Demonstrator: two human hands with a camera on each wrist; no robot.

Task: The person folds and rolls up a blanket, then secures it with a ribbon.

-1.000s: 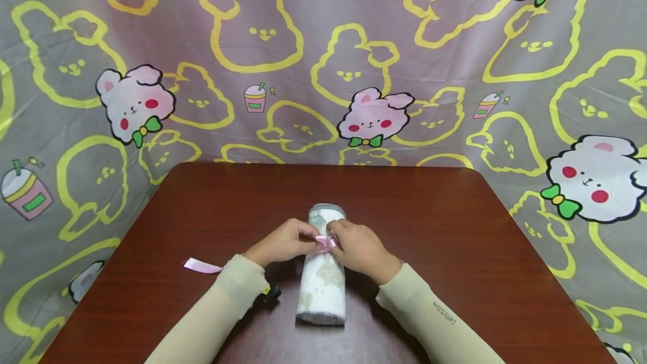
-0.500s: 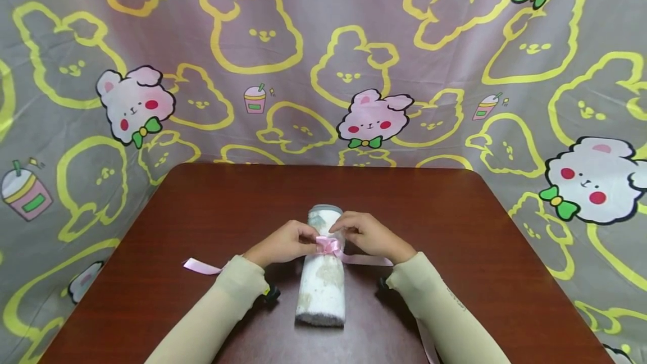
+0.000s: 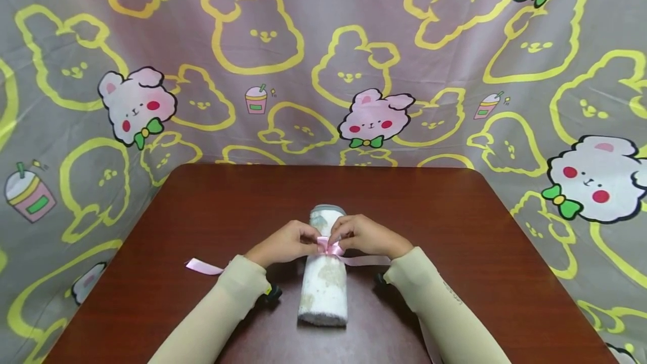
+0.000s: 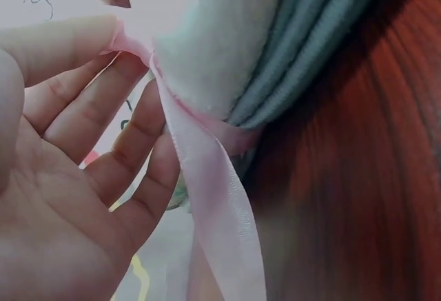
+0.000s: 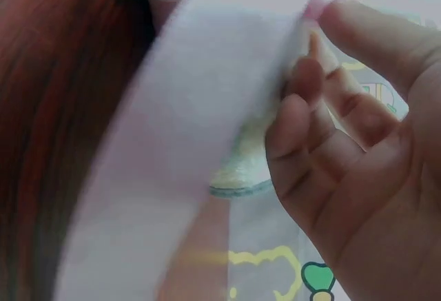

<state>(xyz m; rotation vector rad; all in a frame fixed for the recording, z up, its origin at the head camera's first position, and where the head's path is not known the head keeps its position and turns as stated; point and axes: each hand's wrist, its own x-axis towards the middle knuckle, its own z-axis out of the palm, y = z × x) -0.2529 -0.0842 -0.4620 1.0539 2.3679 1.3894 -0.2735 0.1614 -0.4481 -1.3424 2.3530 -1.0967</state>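
Note:
A rolled towel [image 3: 324, 291], white with pale grey-beige patches, lies lengthwise on the table. Pink satin ribbon [image 3: 331, 249] wraps its middle and bunches into loops on top. At the left of the bunch, thumb and fingertips of my left hand [image 3: 284, 242] pinch a ribbon loop. My right hand [image 3: 373, 237] pinches the ribbon from the right side. In the left wrist view a loose ribbon tail [image 4: 213, 198] hangs past the towel's blue-grey edging [image 4: 310, 46]. Another tail [image 5: 158, 122], blurred, crosses the right wrist view in front of the right hand's fingers.
The brown wooden table [image 3: 242, 190] surrounds the towel. One ribbon end [image 3: 204, 266] lies left of the left sleeve, and another stretch [image 3: 366, 261] runs under the right wrist. A grey patterned curtain [image 3: 298, 60] stands behind the table.
My right hand drew off the bunched ribbon to the right, which brought a tail into view there. Its fingertips have since come back onto the ribbon. The left hand keeps its pinch.

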